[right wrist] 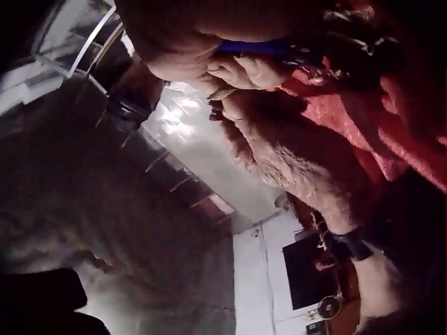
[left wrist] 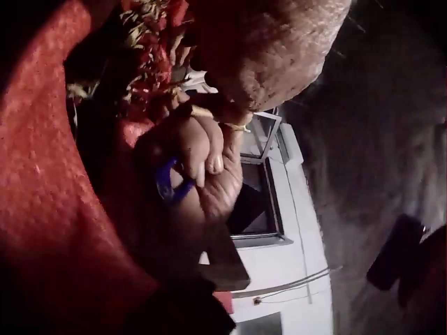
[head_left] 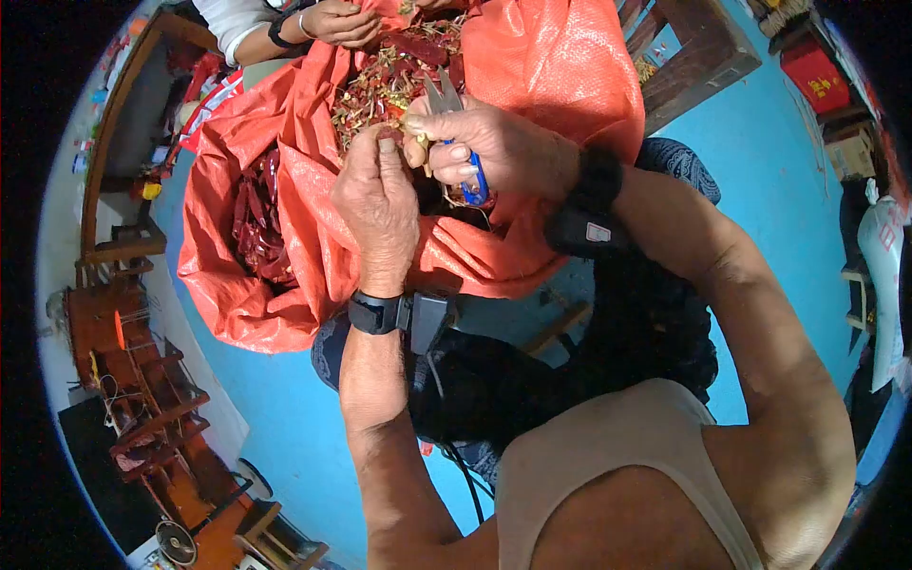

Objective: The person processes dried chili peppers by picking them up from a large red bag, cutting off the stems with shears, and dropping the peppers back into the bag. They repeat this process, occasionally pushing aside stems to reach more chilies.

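Note:
Blue-handled scissors (head_left: 475,182) are gripped in the right hand (head_left: 503,150), their metal blades pointing up over an orange woven bag (head_left: 560,57) of dried red chillies and stem bits (head_left: 380,90). Thumb and fingers of the left hand (head_left: 380,204) pinch a small dark red piece, close beside the right fingertips. Between the hands shows a pale stem. In the left wrist view the right hand (left wrist: 202,157) curls round the blue handle (left wrist: 165,183). The right wrist view shows the left hand (right wrist: 272,157) with a dark bit at its fingertips.
Another orange bag section (head_left: 214,256) at the left holds whole dried red chillies (head_left: 258,223). Across the bag, another person's hand (head_left: 337,23) reaches in at the top. A wooden frame (head_left: 698,66) stands at upper right, wooden furniture (head_left: 142,380) at left, on a blue floor (head_left: 275,418).

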`<state>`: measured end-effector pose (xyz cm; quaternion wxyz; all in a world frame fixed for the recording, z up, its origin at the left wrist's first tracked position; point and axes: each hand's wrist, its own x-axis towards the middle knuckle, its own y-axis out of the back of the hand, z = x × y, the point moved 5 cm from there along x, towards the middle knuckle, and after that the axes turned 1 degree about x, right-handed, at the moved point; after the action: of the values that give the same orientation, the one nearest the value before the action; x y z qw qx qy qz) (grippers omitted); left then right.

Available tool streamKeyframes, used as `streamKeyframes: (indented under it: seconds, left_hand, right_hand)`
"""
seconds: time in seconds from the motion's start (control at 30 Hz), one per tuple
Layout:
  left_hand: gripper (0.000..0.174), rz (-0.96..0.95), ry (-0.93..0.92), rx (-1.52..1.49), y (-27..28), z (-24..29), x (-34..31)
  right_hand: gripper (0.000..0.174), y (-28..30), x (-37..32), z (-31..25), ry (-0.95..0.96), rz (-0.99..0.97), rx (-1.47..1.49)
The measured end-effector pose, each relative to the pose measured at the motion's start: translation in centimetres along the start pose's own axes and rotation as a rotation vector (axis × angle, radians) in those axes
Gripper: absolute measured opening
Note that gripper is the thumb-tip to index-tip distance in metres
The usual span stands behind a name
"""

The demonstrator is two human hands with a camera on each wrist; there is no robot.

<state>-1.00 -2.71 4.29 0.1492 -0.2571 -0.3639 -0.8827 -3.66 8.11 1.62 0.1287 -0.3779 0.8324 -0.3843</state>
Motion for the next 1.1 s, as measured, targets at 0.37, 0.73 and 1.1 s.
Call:
streamKeyframes:
  seconds: [0.37, 0.73, 1.1]
  left_hand:
    - [0.024, -0.259, 0.129, -0.458, 0.2, -0.3, 0.4]
    - [0.028, -0.333, 0.123, -0.307, -0.1, -0.6, -0.1]
    - [0.021, -0.558, -0.137, -0.257, 1.7, 1.6, -1.0]
  right_hand:
    - [0.009, -0.1, -0.4, -0.7, -0.036, 0.062, -0.047]
    - [0.019, 0.0, 0.0, -2.3, 0.336, 0.061, -0.854]
    - [0.026, -1.0, -1.2, -1.1, -0.195, -0.219, -0.605]
